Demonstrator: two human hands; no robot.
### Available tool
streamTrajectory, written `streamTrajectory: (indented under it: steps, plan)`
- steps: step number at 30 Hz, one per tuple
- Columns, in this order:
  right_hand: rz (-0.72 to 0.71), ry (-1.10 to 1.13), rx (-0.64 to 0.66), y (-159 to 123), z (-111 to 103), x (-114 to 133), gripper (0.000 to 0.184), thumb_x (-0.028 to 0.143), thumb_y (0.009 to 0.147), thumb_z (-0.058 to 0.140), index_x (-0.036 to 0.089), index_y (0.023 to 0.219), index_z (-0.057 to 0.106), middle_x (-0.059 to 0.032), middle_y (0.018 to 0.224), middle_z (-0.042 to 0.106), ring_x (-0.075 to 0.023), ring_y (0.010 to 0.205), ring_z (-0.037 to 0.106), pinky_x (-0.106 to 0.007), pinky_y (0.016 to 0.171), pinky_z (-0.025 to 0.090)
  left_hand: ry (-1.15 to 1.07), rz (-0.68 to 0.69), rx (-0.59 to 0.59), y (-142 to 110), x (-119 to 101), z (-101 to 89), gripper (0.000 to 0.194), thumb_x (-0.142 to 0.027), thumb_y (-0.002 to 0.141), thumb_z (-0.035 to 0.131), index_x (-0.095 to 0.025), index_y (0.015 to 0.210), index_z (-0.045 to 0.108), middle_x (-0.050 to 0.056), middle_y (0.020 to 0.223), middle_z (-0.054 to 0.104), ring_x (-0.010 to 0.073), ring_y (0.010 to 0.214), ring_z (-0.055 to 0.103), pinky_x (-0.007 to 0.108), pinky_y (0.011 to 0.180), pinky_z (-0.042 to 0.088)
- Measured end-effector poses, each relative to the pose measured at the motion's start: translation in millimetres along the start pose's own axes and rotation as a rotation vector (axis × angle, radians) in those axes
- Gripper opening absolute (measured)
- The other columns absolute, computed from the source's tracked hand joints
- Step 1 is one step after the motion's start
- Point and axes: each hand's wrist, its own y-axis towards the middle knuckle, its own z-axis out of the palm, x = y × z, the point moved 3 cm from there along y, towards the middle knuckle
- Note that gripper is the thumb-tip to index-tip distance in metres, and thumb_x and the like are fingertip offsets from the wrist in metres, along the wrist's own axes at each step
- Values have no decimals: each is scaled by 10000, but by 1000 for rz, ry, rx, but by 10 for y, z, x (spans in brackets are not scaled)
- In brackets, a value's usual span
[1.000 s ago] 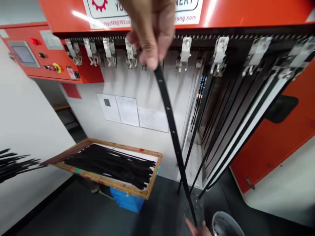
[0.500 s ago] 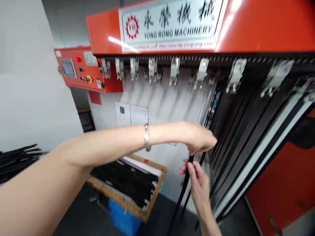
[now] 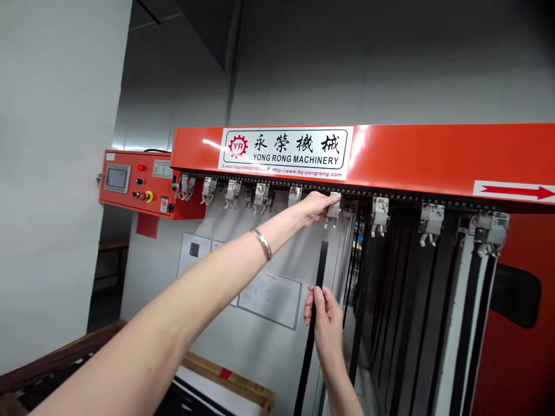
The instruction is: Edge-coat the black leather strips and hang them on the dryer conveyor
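Note:
My left hand (image 3: 318, 208), with a silver bangle on its wrist, reaches up to a metal clip (image 3: 335, 209) under the red machine beam. Its thumb lies on the clip's front and the other fingers curl behind, partly hidden. Lower down, my right hand (image 3: 326, 315) pinches a long black strip (image 3: 323, 266) between thumb and fingers. The strip's free top end stands up a little below the clip, apart from it. Its lower part hangs down out of the frame.
Several more metal clips (image 3: 380, 216) hang along the red beam (image 3: 416, 162). Black strips (image 3: 466, 323) hang at the right. A red control box (image 3: 139, 185) is at the left. Below stands a wood-framed tray (image 3: 243, 378) with black strips, and papers (image 3: 271, 300) are on the white panel.
My left hand has risen from just above my right hand to the clip. My right hand still holds the black strip. The head view has tilted up, showing more wall above the beam.

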Motion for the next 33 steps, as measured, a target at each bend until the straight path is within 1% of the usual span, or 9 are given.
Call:
streamTrajectory:
  steps: [4, 13, 17, 21, 25, 27, 29, 31, 33]
  plan:
    - [-38, -2, 2, 167, 31, 15, 363, 543, 920, 570, 184, 890, 607, 41, 636, 544, -73, 468, 458, -189, 400, 388, -105, -26, 20, 147, 37, 0, 256, -337, 926, 586, -134, 775, 624, 73, 725, 690, 145, 638, 635, 313, 715, 537]
    - [-97, 2, -1, 561, 108, 178, 371, 549, 893, 597, 178, 898, 602, 41, 649, 556, -75, 472, 484, -190, 396, 391, -179, -27, 33, 152, 147, -22, 286, -421, 878, 653, -137, 844, 659, 42, 715, 663, 109, 630, 576, 292, 727, 509]
    - [-102, 1, -7, 611, 93, 178, 378, 553, 879, 606, 175, 890, 596, 47, 637, 552, -77, 462, 489, -190, 390, 383, -190, -8, 84, -1, 264, -87, 294, -395, 768, 773, -135, 878, 691, 6, 727, 621, 75, 644, 529, 273, 763, 483]
    - [-100, -27, -27, 645, 67, 143, 407, 579, 863, 607, 173, 894, 605, 44, 635, 555, -83, 463, 484, -199, 397, 387, -123, -10, 73, -110, 508, -121, 303, -300, 623, 869, -106, 739, 667, -8, 708, 573, 71, 670, 512, 277, 770, 467]
    - [-91, -108, -57, 657, 46, 186, 451, 604, 872, 568, 164, 957, 624, -5, 716, 638, -145, 582, 606, -276, 536, 520, -60, -16, 17, -105, 651, -81, 336, -309, 644, 849, -113, 857, 679, 56, 900, 652, 105, 777, 578, 271, 780, 472]
    - [-92, -172, -94, 522, 15, 241, 487, 587, 872, 579, 161, 1103, 633, -94, 1014, 707, -242, 956, 675, -392, 831, 556, -34, -39, 35, -172, 624, -78, 470, -344, 640, 853, -123, 1017, 681, 125, 1132, 659, 160, 938, 619, 274, 802, 488]
    - [-122, -279, -155, 218, -39, 267, 583, 562, 877, 589, 191, 1325, 554, -117, 1405, 551, -296, 1354, 445, -488, 1120, 357, 86, -53, 124, -379, 531, -126, 679, -426, 677, 824, -137, 1249, 603, 179, 1335, 581, 215, 1069, 619, 284, 817, 504]
    - [-173, -424, -204, -235, -77, 194, 653, 549, 904, 545, 236, 1465, 428, -63, 1559, 375, -295, 1468, 259, -522, 1202, 195, 343, -1, 244, -787, 403, -271, 778, -492, 766, 738, -137, 1407, 477, 206, 1402, 536, 245, 1114, 621, 302, 841, 509]
    - [-175, -501, -185, -724, -26, -46, 590, 530, 918, 503, 270, 1446, 470, -54, 1490, 475, -316, 1407, 384, -526, 1151, 329, 657, 116, 318, -1418, 284, -525, 653, -477, 833, 668, -144, 1376, 525, 176, 1295, 631, 240, 1066, 651, 306, 865, 502]
